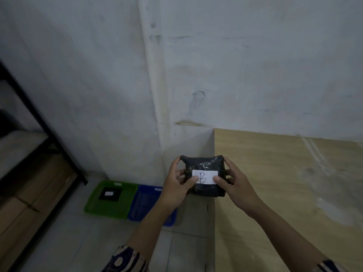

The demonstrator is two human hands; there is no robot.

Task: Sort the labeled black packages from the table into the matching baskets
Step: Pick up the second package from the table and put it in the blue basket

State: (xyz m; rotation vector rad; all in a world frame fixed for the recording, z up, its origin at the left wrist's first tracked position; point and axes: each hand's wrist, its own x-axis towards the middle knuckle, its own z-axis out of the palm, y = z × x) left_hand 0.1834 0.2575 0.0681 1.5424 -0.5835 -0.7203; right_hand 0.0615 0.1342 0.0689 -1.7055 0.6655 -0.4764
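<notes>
A black package (204,163) with a white label marked "B" is held in the air just past the table's left edge. My left hand (177,185) grips its left side and my right hand (234,185) grips its right side, thumbs on the label. On the floor below and to the left stands a green basket (94,201) holding one black package (110,193) with a white label. A blue basket (143,199) sits next to it on the right, partly hidden by my left forearm.
The wooden table (275,193) fills the right side, against a white wall. A black metal shelf frame (49,130) stands at the left with brown boxes beneath it. Grey floor tiles lie between shelf and table.
</notes>
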